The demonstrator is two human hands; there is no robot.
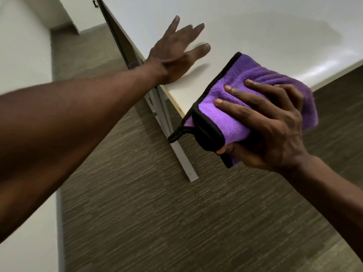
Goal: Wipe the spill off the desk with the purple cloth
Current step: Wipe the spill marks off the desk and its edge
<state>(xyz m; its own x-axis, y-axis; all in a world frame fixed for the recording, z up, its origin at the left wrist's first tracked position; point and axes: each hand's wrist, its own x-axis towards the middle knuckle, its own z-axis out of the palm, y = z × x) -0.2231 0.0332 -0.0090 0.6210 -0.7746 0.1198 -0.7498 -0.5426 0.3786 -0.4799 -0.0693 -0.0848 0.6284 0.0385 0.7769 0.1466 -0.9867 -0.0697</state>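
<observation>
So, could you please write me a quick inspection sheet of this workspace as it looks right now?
Surface: white desk, corner toward the camera; faint wet-looking sheen at upper right, edges hard to tell.
Job's things: purple cloth, folded, black trim, hanging loop dangling; held at the desk corner, partly past the edge.
Clutter: nothing seen.
Hands: left hand flat on the desk near its edge, fingers spread; right hand grips the cloth, fingers on top, thumb beneath.
Cables: nothing seen.
Surroundings: grey-brown carpet, metal desk leg, white wall.
</observation>
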